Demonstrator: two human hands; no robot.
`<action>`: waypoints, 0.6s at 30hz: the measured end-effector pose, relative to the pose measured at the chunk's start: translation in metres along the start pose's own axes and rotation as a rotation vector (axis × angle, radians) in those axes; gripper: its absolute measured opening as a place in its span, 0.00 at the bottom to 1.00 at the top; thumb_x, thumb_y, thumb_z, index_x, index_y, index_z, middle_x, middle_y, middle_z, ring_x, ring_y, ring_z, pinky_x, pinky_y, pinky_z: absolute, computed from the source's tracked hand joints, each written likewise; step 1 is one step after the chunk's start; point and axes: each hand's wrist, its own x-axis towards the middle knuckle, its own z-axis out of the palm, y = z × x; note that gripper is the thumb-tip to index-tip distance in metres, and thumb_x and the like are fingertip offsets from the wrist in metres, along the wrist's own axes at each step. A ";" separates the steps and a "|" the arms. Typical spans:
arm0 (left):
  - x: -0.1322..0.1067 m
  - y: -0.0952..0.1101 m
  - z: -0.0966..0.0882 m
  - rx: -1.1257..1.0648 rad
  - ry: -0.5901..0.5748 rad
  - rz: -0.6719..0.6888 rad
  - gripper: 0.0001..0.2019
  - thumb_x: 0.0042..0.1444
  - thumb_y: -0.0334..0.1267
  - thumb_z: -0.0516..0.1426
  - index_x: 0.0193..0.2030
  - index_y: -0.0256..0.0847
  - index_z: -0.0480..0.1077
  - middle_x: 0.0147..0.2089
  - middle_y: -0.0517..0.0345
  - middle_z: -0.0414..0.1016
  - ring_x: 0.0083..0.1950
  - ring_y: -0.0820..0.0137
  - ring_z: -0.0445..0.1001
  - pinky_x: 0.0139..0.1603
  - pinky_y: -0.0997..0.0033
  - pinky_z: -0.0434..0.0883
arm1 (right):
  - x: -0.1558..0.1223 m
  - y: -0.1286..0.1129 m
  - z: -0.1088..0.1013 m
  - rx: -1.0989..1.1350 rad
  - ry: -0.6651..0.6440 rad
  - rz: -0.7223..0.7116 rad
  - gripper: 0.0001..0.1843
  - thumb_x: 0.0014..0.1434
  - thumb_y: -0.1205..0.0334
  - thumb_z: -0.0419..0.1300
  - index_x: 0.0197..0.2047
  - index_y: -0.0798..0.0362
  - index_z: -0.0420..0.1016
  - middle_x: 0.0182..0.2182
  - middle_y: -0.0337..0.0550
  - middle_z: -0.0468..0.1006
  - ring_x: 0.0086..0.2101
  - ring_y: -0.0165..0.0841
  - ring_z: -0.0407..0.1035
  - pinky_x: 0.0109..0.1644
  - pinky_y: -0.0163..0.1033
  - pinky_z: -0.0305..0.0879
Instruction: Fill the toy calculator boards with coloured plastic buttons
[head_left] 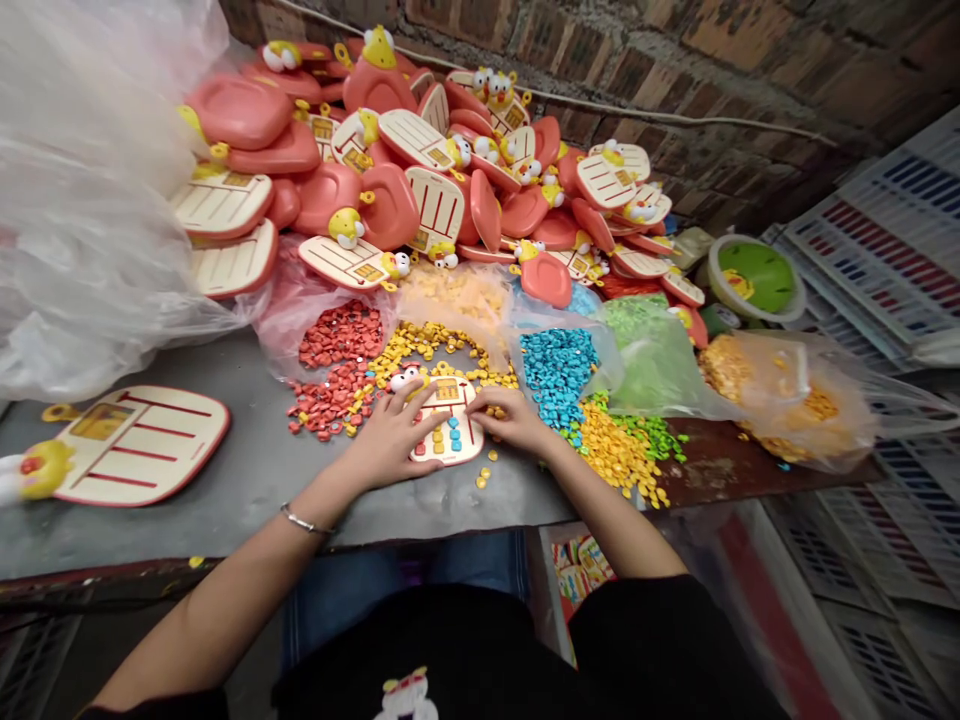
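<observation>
Toy keypad panel [471, 448]: cream plastic, red rim, lying flat on the grey worktop [225, 500] between my hands, with blue and yellow buttons set in its lower half. Left hand [390, 445] lies over its left side; right hand [510, 420] touches its right edge. Whether either grasps it, I cannot tell.

Around the grip, left to right: clear plastic sheeting [90, 200], far left; matching panel [139, 445], well left of my left hand; red buttons [330, 370], just beyond that hand; yellow buttons [427, 345], beyond the keypad; blue buttons [559, 375], beyond my right hand; yellow and green buttons [619, 450], right of it; orange-filled bag [787, 400]; white plastic crates [892, 240], far right. Heaped red-and-cream toy parts [420, 170] rise behind, against a brick wall [675, 60].
</observation>
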 end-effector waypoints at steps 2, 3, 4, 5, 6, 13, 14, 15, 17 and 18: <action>0.000 0.000 0.000 -0.012 -0.001 0.003 0.30 0.55 0.54 0.60 0.63 0.49 0.66 0.73 0.44 0.49 0.72 0.44 0.46 0.62 0.44 0.56 | -0.010 0.010 -0.021 -0.109 0.214 0.120 0.07 0.62 0.62 0.57 0.36 0.51 0.76 0.33 0.42 0.78 0.35 0.35 0.71 0.42 0.40 0.67; 0.000 0.000 0.000 -0.016 -0.006 0.002 0.29 0.55 0.53 0.60 0.63 0.50 0.67 0.73 0.44 0.49 0.72 0.44 0.46 0.62 0.43 0.56 | -0.015 0.016 -0.030 -0.205 0.320 0.177 0.07 0.62 0.63 0.56 0.36 0.51 0.76 0.33 0.43 0.78 0.35 0.36 0.71 0.42 0.41 0.66; 0.000 0.000 0.000 -0.018 -0.011 0.002 0.29 0.55 0.53 0.60 0.63 0.50 0.67 0.73 0.44 0.49 0.72 0.44 0.46 0.62 0.43 0.57 | -0.018 0.024 -0.038 -0.312 0.378 0.224 0.08 0.62 0.64 0.56 0.36 0.52 0.76 0.33 0.44 0.77 0.36 0.37 0.71 0.43 0.42 0.66; 0.000 0.000 -0.001 -0.019 -0.016 0.001 0.29 0.56 0.53 0.60 0.63 0.50 0.67 0.73 0.44 0.49 0.72 0.44 0.46 0.61 0.43 0.57 | -0.021 0.031 -0.043 -0.415 0.381 0.257 0.08 0.61 0.66 0.55 0.37 0.52 0.76 0.34 0.45 0.77 0.37 0.38 0.70 0.44 0.42 0.66; 0.000 0.000 -0.001 -0.019 -0.021 0.001 0.29 0.56 0.53 0.60 0.63 0.49 0.67 0.73 0.43 0.49 0.72 0.44 0.45 0.61 0.43 0.57 | -0.022 0.038 -0.046 -0.508 0.338 0.277 0.08 0.60 0.68 0.55 0.38 0.53 0.76 0.35 0.47 0.77 0.39 0.39 0.70 0.46 0.43 0.65; -0.001 0.000 -0.001 -0.040 -0.009 -0.002 0.28 0.56 0.53 0.60 0.63 0.51 0.66 0.74 0.45 0.47 0.72 0.44 0.45 0.62 0.43 0.57 | -0.019 0.049 -0.036 -0.881 0.134 0.369 0.10 0.59 0.72 0.53 0.38 0.55 0.75 0.38 0.53 0.76 0.41 0.43 0.68 0.45 0.43 0.64; -0.001 0.000 -0.001 -0.040 -0.013 -0.004 0.29 0.56 0.53 0.60 0.63 0.50 0.66 0.74 0.45 0.47 0.72 0.44 0.45 0.62 0.43 0.57 | -0.020 0.049 -0.037 -0.869 0.152 0.377 0.10 0.59 0.73 0.52 0.36 0.55 0.75 0.37 0.52 0.76 0.40 0.42 0.68 0.45 0.43 0.64; -0.001 0.001 -0.002 -0.040 -0.020 -0.008 0.29 0.56 0.52 0.60 0.63 0.50 0.66 0.74 0.44 0.47 0.72 0.44 0.45 0.61 0.42 0.57 | -0.022 0.048 -0.038 -0.833 0.179 0.377 0.10 0.59 0.73 0.52 0.36 0.55 0.75 0.35 0.51 0.76 0.39 0.42 0.68 0.45 0.43 0.64; -0.001 0.001 -0.003 -0.044 -0.034 -0.018 0.29 0.56 0.52 0.60 0.64 0.49 0.66 0.74 0.43 0.47 0.72 0.43 0.46 0.61 0.42 0.58 | -0.026 0.043 -0.041 -0.717 0.269 0.354 0.11 0.59 0.72 0.51 0.36 0.54 0.75 0.35 0.50 0.76 0.39 0.41 0.69 0.44 0.43 0.66; -0.001 0.002 -0.004 -0.048 -0.039 -0.020 0.29 0.56 0.52 0.60 0.64 0.49 0.66 0.74 0.43 0.47 0.72 0.43 0.46 0.61 0.41 0.58 | -0.028 0.040 -0.041 -0.653 0.325 0.332 0.11 0.60 0.71 0.51 0.38 0.54 0.75 0.35 0.49 0.76 0.38 0.40 0.70 0.43 0.43 0.67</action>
